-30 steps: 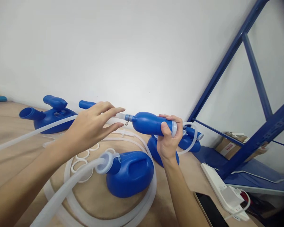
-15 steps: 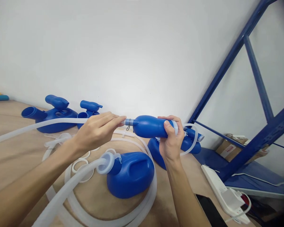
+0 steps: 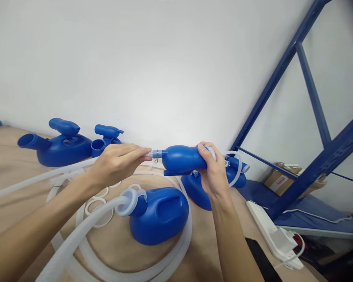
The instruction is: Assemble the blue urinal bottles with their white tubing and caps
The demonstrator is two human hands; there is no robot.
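Observation:
My left hand (image 3: 117, 160) is closed around the end of a white translucent hose (image 3: 61, 171), its fingers pinching just left of a small metal clip (image 3: 157, 156). The hose end sits over the narrow spout of a blue plastic bottle-shaped piece (image 3: 182, 158). My right hand (image 3: 213, 170) grips that piece at its other end, by a translucent collar (image 3: 211, 152), thumb on top. Below, a blue plastic jug (image 3: 161, 217) with a moulded handle lies on the table. Its mouth wears a translucent cap (image 3: 128, 201) joined to a second, ribbed hose (image 3: 73, 243).
More blue jugs (image 3: 64, 150) with smaller blue pieces on top stand by the wall, and others are behind my right hand. White rings (image 3: 98, 209) and coiled hose lie on the table. At right are a power strip (image 3: 267, 229), a black phone (image 3: 261, 260) and a blue metal rack (image 3: 270, 86).
The blue piece has tilted, showing more of its underside. My right thumb has shifted onto its top. The left hand keeps its hold on the hose, and the whole view has shifted slightly.

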